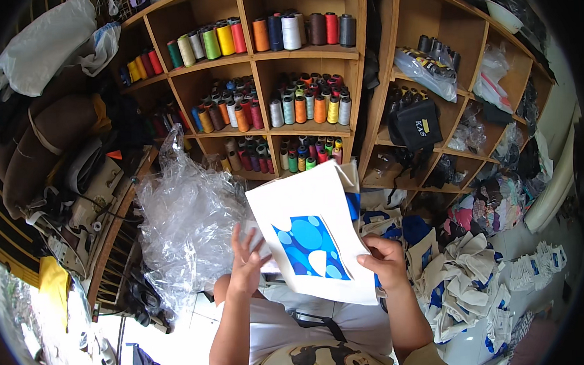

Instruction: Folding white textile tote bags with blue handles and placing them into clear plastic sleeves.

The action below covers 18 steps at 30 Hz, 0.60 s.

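A cream cloth bag (293, 202) with a blue circle-patterned panel (310, 247) is held up in front of my body. My right hand (386, 262) grips its lower right edge, thumb on the front face and fingers behind. My left hand (246, 259) is beside the bag's left edge with its fingers spread, holding nothing. The bag leans a little, and a bit of blue lining shows at its upper right side. What lies behind the bag is hidden.
A wooden shelf (256, 57) with many coloured thread spools stands ahead. A crumpled clear plastic sheet (182, 221) is at my left, near a sewing machine (76, 223). Cream and blue cloth pieces (465, 282) are heaped on the floor at right.
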{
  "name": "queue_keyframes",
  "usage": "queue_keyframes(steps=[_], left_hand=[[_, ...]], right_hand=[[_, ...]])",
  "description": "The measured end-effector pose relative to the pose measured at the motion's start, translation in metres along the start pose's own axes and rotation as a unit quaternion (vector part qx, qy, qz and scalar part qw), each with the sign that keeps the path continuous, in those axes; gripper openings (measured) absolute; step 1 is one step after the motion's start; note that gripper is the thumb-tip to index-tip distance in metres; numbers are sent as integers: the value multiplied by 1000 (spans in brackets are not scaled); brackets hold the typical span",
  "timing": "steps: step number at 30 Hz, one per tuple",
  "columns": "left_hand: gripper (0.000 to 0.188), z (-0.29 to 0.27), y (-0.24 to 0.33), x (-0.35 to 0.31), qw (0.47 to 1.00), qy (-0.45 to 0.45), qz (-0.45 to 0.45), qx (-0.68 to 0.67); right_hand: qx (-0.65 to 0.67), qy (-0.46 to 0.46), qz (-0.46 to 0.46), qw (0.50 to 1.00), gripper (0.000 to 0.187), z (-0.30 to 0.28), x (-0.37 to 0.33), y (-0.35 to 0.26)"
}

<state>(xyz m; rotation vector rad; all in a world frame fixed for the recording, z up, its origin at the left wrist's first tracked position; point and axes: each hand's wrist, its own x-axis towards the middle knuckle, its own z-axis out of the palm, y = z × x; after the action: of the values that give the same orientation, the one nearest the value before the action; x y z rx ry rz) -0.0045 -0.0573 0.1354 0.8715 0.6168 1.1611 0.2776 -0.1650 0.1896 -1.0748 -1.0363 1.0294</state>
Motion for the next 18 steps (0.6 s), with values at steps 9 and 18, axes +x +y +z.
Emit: queue_keyframes(steps=[9, 18], left_hand=[[63, -21, -42, 11, 972, -74, -185, -121], [40, 3, -18, -6, 970, -180, -163, -20]], right_hand=[[-222, -12, 127, 967, 51, -15, 3, 14], [77, 6, 139, 987, 44, -38, 11, 76]])
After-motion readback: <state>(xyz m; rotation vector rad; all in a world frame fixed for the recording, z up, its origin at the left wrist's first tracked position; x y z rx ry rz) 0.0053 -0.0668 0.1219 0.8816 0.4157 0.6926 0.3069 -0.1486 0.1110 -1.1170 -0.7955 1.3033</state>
